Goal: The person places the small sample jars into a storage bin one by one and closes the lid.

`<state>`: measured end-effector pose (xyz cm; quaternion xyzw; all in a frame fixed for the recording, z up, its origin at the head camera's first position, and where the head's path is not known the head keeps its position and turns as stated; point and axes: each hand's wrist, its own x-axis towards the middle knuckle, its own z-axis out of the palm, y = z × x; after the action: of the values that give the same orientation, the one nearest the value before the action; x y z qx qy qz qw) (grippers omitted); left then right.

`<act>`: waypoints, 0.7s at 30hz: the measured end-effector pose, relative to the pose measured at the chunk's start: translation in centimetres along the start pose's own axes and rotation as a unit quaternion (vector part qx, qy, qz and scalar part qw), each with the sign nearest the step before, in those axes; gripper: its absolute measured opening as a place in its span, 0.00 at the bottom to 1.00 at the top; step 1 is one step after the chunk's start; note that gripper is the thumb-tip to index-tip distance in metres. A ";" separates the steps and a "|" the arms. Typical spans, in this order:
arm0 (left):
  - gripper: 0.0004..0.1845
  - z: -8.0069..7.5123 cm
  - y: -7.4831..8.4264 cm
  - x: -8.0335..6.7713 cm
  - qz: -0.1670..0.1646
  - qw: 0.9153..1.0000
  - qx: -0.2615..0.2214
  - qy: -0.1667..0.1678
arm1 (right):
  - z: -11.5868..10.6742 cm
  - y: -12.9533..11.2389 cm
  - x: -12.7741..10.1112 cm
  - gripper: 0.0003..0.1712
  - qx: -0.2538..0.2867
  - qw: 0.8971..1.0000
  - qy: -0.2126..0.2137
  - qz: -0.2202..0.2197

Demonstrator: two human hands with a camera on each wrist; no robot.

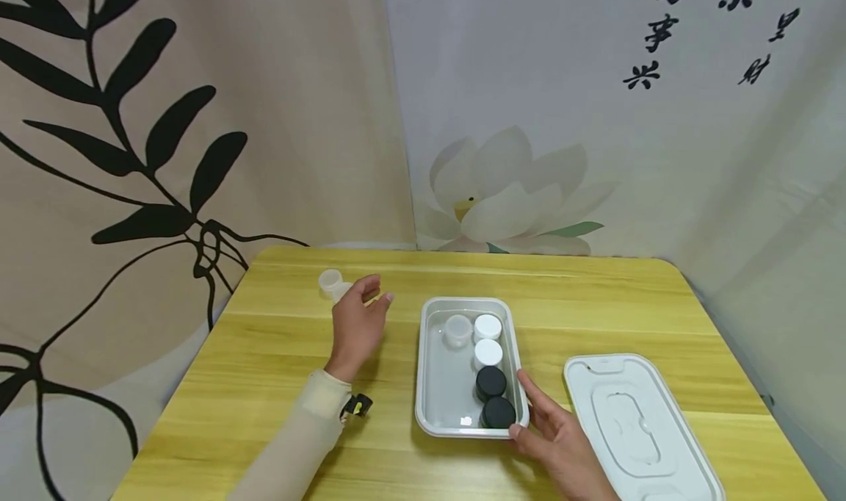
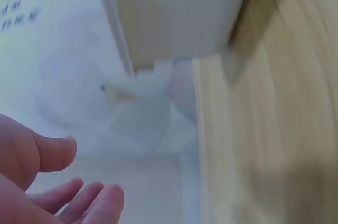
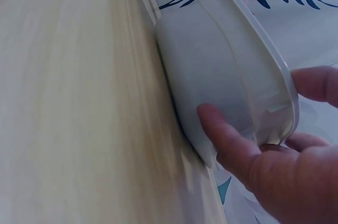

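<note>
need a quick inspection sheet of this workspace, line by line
surface: yellow wooden table, bare grain visible
job's things: white rectangular plastic tray holding two white-lidded jars, two black-lidded jars and one clear jar
clutter: white tray lid at right; small translucent jar at far left
grips: left hand open beside translucent jar; right hand holds the tray's near corner
cables: nothing seen
surroundings: leaf and lotus printed cloth backdrops

Your table (image 1: pixel 277 383) is yellow wood-grain with a smooth, slightly shiny finish. The tray (image 1: pixel 432 383) looks like glossy white plastic, as does the lid (image 1: pixel 674 457) beside it. The small jars (image 1: pixel 487 328) have matt plastic caps, white and black. Behind hangs soft printed cloth (image 1: pixel 198 82).
</note>
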<state>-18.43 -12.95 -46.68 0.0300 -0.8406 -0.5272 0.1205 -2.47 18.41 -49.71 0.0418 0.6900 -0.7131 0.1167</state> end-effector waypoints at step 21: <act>0.32 -3.4 -7.8 3.9 -0.159 0.979 -0.101 0.083 | 0.1 0.3 0.2 0.48 0.022 0.999 -0.023 -0.014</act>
<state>-21.99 -20.12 -51.59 0.1946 -0.7543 -0.6177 0.1074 -2.63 18.28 -50.06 0.0184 0.6722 -0.7301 0.1215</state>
